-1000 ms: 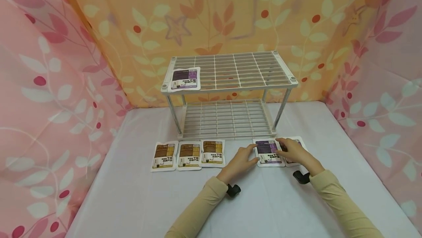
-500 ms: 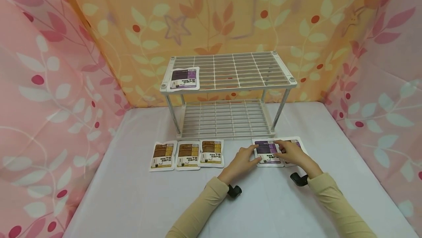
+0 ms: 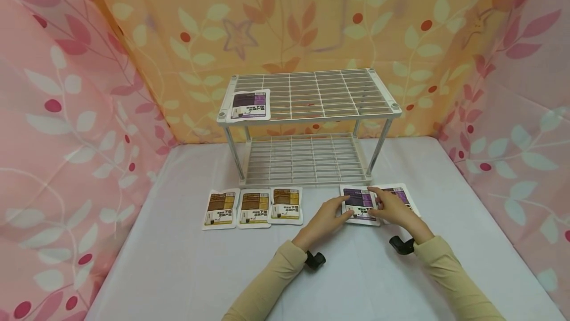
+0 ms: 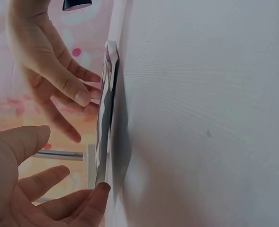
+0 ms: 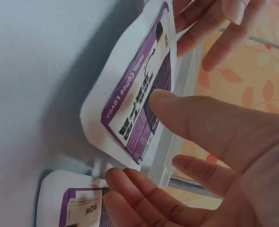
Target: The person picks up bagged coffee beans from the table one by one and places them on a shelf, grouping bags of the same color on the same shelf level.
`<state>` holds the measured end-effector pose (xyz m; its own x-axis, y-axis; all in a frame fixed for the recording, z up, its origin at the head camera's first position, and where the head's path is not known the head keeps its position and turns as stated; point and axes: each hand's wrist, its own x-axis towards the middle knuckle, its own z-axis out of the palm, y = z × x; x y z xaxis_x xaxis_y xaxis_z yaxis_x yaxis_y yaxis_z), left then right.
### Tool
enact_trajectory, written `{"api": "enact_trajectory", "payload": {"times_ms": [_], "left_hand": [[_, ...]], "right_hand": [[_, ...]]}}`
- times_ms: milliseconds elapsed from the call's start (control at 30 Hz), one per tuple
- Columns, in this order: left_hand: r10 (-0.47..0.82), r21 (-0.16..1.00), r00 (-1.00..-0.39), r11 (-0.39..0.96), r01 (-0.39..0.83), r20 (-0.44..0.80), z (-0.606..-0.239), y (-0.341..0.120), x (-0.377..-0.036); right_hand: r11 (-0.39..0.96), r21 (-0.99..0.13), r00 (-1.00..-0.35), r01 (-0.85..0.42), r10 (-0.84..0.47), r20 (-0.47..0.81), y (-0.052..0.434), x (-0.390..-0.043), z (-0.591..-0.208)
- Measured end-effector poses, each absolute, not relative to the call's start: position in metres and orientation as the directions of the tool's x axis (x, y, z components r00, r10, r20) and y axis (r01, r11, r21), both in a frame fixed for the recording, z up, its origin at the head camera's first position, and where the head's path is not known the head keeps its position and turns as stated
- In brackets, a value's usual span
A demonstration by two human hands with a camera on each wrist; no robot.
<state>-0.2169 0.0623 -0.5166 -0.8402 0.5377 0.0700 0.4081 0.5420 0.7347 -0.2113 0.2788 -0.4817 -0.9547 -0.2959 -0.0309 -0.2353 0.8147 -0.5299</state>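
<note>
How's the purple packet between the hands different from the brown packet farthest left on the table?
The purple packet has purple print; the brown packet has brown and yellow. The left hand and right hand are at the purple packet, which looks tipped up; the brown packet lies untouched. Both have white edges.

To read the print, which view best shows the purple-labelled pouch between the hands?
The right wrist view: there the purple-labelled pouch is large, "Hello, Coffee Lover" legible. The head view shows its front small, partly covered; the left wrist view, mainly its edge.
</note>
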Motion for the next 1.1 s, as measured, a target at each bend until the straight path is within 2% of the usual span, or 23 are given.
{"api": "enact_trajectory", "payload": {"times_ms": [467,1100], "left_hand": [[0.469,0.83,-0.865,0.4,0.388,0.179,-0.51,0.053,-0.216],[0.372,0.852,-0.899,0.368,0.372,0.232,-0.505,0.035,-0.218]], "right_hand": [[0.83,-0.508,-0.964,-0.232,-0.264,0.008,0.268,-0.208,-0.471],[0.765,-0.613,-0.969,-0.199,-0.248,0.006,0.244,-0.211,-0.46]]}}
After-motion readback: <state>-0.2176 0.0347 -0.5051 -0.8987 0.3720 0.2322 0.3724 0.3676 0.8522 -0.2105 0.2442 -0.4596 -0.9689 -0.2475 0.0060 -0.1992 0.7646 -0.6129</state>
